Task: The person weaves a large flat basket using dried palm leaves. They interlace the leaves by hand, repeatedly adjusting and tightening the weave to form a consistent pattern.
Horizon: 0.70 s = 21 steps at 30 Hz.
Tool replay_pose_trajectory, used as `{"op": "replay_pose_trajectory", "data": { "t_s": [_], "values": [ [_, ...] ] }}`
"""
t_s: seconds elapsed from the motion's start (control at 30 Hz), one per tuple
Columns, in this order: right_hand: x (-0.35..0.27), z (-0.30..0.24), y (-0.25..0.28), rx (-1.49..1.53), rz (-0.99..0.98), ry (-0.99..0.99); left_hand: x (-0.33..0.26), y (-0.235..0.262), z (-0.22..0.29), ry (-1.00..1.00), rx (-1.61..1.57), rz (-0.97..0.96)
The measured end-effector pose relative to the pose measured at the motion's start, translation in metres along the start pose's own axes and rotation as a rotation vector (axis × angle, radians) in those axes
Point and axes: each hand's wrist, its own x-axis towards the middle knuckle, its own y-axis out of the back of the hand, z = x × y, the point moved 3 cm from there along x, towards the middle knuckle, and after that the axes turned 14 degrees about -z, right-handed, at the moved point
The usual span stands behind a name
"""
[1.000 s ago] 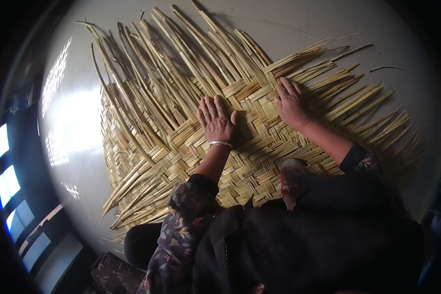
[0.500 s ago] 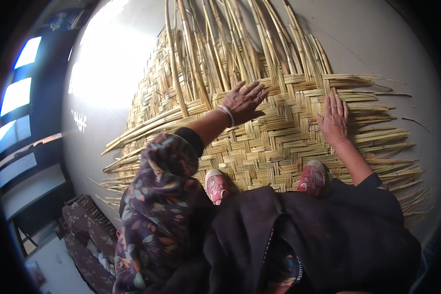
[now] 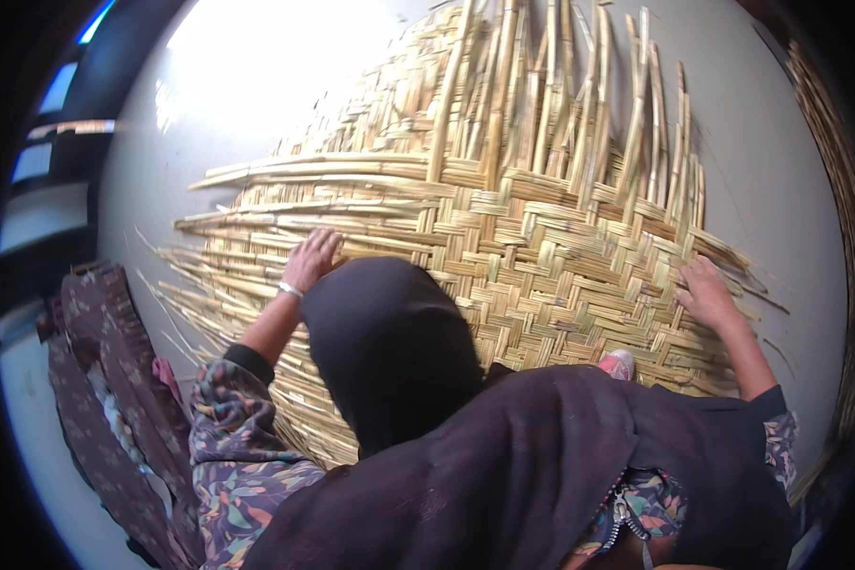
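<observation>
A partly woven mat of split yellow reeds (image 3: 560, 313) lies on the floor, with loose reed ends reaching out on the left and right. My left hand (image 3: 311, 263), with a bangle at the wrist, rests on the left-hand reeds (image 3: 370, 217), its fingers laid over them. Over at the mat's right edge, my right hand (image 3: 710, 293) touches the reed ends, thumb apart from the fingers; the fingertips are slightly blurred. Both hands look open. Long upright reeds (image 3: 551, 95) stick out from the far side of the weave.
A rounded form under black cloth (image 3: 385, 347) covers part of the mat. A red shoe (image 3: 618, 364) shows at its near edge. Dark patterned fabric (image 3: 114, 380) lies at the left. A bundle of long stalks (image 3: 831, 161) runs along the right rim.
My left hand has moved left, from mid-mat to the left reeds. My right hand is lower and further right. The view has shifted, and only one shoe shows now.
</observation>
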Motion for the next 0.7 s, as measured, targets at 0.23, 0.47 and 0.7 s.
{"op": "replay_pose_trajectory", "data": {
  "t_s": [0.23,0.47,0.7],
  "values": [
    [0.065,-0.051,0.122,-0.219,0.057,0.260,-0.178,-0.141,0.046,0.268,-0.310,-0.031],
    [0.126,-0.231,0.182,-0.357,0.124,0.452,-0.301,-0.208,0.142,0.551,-0.657,-0.268],
    [0.122,-0.348,0.147,-0.505,-0.102,0.752,-0.352,-0.251,0.225,1.119,-1.064,-0.613]
  ]
}}
